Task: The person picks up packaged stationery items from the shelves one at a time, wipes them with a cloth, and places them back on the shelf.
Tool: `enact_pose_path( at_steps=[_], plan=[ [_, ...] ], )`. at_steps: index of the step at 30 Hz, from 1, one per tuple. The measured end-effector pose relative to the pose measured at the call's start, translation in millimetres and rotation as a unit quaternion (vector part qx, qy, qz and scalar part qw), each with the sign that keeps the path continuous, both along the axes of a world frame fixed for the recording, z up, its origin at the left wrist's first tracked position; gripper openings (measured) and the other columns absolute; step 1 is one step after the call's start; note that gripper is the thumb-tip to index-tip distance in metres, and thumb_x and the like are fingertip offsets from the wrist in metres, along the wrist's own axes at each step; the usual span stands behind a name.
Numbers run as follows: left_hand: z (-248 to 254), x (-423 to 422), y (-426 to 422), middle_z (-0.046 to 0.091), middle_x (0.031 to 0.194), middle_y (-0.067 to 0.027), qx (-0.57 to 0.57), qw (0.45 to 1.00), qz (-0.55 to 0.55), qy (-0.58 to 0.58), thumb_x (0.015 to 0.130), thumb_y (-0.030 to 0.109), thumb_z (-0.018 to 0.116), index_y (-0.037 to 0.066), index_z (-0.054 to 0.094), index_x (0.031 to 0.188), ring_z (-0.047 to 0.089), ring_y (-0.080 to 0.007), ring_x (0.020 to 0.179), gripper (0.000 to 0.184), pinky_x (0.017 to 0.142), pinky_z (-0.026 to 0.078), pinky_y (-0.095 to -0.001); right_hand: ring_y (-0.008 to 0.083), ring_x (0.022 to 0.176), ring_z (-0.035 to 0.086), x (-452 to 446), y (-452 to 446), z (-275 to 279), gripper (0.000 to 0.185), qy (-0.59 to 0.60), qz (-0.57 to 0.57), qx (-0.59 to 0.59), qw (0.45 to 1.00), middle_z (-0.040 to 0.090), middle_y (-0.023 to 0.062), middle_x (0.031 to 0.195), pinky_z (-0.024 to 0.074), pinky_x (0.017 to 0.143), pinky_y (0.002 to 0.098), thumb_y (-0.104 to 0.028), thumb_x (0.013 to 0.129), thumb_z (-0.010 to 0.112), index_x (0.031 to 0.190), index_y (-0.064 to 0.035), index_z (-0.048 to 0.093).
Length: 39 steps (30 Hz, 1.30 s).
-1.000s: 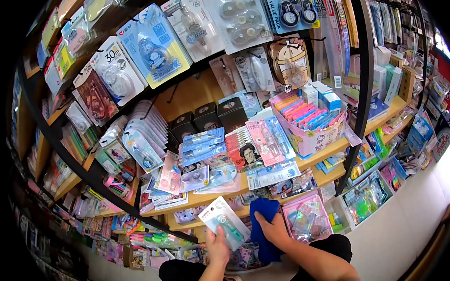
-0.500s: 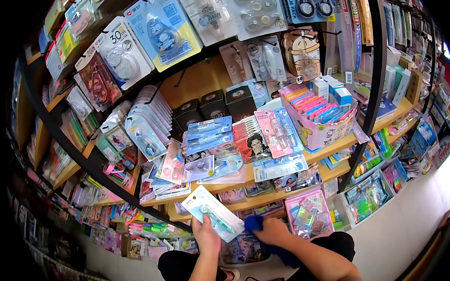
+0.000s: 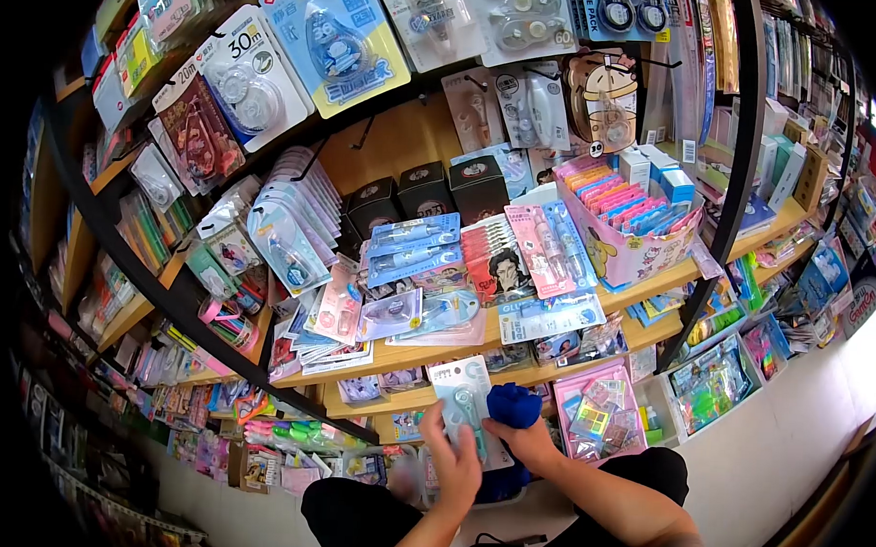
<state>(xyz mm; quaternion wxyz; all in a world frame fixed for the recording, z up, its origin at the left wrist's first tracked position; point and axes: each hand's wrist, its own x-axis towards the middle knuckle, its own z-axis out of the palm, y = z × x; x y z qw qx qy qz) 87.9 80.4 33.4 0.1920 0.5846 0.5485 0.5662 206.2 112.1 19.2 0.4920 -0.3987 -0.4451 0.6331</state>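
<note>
A white blister card with a teal item (image 3: 465, 402) is upright in front of the lower shelf. My left hand (image 3: 453, 459) is at its lower left, fingers raised and apart over the card's front, a little blurred. My right hand (image 3: 527, 441) is closed round a dark blue cloth (image 3: 514, 405), which bulges above the fist and hangs below it. The fingertips of that hand meet the card's right edge. Above the card, blue, pink and purple carded items (image 3: 390, 315) lie on the wooden shelf.
A pink patterned bin (image 3: 642, 244) of colourful packets stands on the shelf beside black boxes (image 3: 420, 190). Carded items hang overhead. A black shelf post (image 3: 728, 187) rises at the right. Below it are a pink tray (image 3: 602, 409) and a white bin (image 3: 682, 427).
The card has moved right and turned more upright. My right hand has brought the blue cloth beside it and now touches its edge. My left hand's fingers have spread across the front.
</note>
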Motion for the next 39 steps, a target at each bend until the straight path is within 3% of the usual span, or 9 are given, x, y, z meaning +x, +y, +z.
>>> enact_pose_path(
  at_steps=[1, 7, 14, 19, 20, 22, 28, 34, 39],
  plan=[
    [6.7, 3.9, -1.4, 0.041, 0.117, -0.016, 0.016, 0.99, 0.031, 0.134, 0.091, 0.018, 0.044, -0.002, 0.032, 0.127, 0.044, -0.0259, 0.104, 0.043, 0.091, 0.035, -0.0344, 0.0159, 0.093, 0.051, 1.2, -0.8, -1.2, 0.034, -0.025, 0.02, 0.032, 0.999, 0.056, 0.0049, 0.1, 0.0402, 0.082, 0.0297, -0.011, 0.077, 0.066, 0.107, -0.0018, 0.054],
    [-11.7, 9.3, -3.0, 0.049, 0.116, -0.0122, -0.18, 0.96, -0.057, -0.206, 0.097, 0.028, 0.033, -0.001, 0.036, 0.127, 0.048, -0.02, 0.103, 0.042, 0.088, 0.038, -0.0302, 0.0175, 0.1, 0.049, -3.7, -16.8, 14.0, 0.037, 0.135, 0.039, -0.078, 0.987, 0.052, 0.0062, 0.107, 0.0385, 0.086, 0.029, -0.011, 0.083, 0.06, 0.118, -0.0044, 0.048],
    [-21.7, 33.0, -18.3, 0.037, 0.13, -0.0076, -0.153, 0.854, -0.24, -0.435, 0.094, 0.041, 0.033, 0.004, 0.029, 0.134, 0.038, -0.0198, 0.118, 0.054, 0.102, 0.026, -0.0349, 0.0187, 0.097, 0.049, -7.4, -10.3, -5.1, 0.038, -0.087, -0.156, 0.219, 0.959, 0.049, 0.0105, 0.103, 0.0384, 0.086, 0.0301, -0.009, 0.079, 0.062, 0.11, -0.0025, 0.04],
    [-10.4, 0.3, -11.1, 0.045, 0.123, -0.0112, -0.222, 0.813, -0.193, -0.503, 0.085, 0.061, 0.035, 0.004, 0.032, 0.132, 0.045, -0.0239, 0.111, 0.074, 0.095, 0.037, -0.0372, 0.0228, 0.087, 0.046, -21.0, -42.6, 1.2, 0.047, -0.023, -0.064, 0.212, 0.975, 0.046, 0.0089, 0.099, 0.0389, 0.079, 0.0318, -0.011, 0.068, 0.069, 0.109, -0.0052, 0.047],
    [-0.6, -5.2, -5.3, 0.05, 0.117, -0.011, -0.207, 0.785, -0.229, -0.538, 0.083, 0.065, 0.032, 0.003, 0.035, 0.13, 0.049, -0.0255, 0.105, 0.078, 0.091, 0.041, -0.0376, 0.025, 0.09, 0.048, -16.0, -41.7, 2.9, 0.051, -0.194, -0.036, 0.377, 0.905, 0.047, 0.0097, 0.098, 0.0388, 0.081, 0.0342, -0.013, 0.066, 0.068, 0.115, -0.0086, 0.054],
    [8.4, -19.7, -6.7, 0.053, 0.112, -0.0171, -0.235, 0.764, -0.235, -0.553, 0.081, 0.07, 0.027, -0.001, 0.034, 0.129, 0.054, -0.0277, 0.096, 0.086, 0.084, 0.045, -0.0365, 0.0238, 0.095, 0.045, -11.2, -48.1, 13.2, 0.055, -0.197, 0.054, 0.41, 0.889, 0.046, 0.01, 0.102, 0.0359, 0.085, 0.0308, -0.011, 0.067, 0.067, 0.12, -0.0125, 0.055],
    [7.8, -55.4, -0.9, 0.053, 0.108, -0.0209, -0.164, 0.792, -0.2, -0.553, 0.08, 0.07, 0.031, -0.002, 0.035, 0.127, 0.057, -0.0315, 0.087, 0.086, 0.073, 0.049, -0.0404, 0.0286, 0.107, 0.047, -10.7, -51.9, -15.1, 0.055, -0.136, 0.225, 0.318, 0.911, 0.048, 0.0144, 0.111, 0.0374, 0.09, 0.0372, -0.016, 0.066, 0.068, 0.119, -0.0128, 0.055],
    [18.9, -77.0, -15.1, 0.045, 0.123, -0.0192, -0.119, 0.725, -0.313, -0.601, 0.08, 0.067, 0.035, 0.009, 0.029, 0.134, 0.053, -0.0342, 0.098, 0.079, 0.076, 0.048, -0.0472, 0.0388, 0.072, 0.06, -3.4, -52.6, -17.4, 0.025, -0.371, 0.043, 0.096, 0.923, 0.061, 0.0208, 0.072, 0.0486, 0.065, 0.0424, -0.021, 0.072, 0.066, 0.089, -0.0044, 0.061],
    [21.3, -81.2, -23.7, 0.047, 0.121, -0.0189, -0.123, 0.687, -0.326, -0.638, 0.076, 0.07, 0.039, 0.008, 0.032, 0.132, 0.053, -0.0341, 0.099, 0.084, 0.076, 0.048, -0.0469, 0.0386, 0.067, 0.059, 13.4, -31.2, 0.6, 0.032, -0.462, -0.11, 0.151, 0.867, 0.061, 0.0208, 0.072, 0.0485, 0.06, 0.0432, -0.035, 0.075, 0.062, 0.08, -0.0044, 0.062]
  ],
)
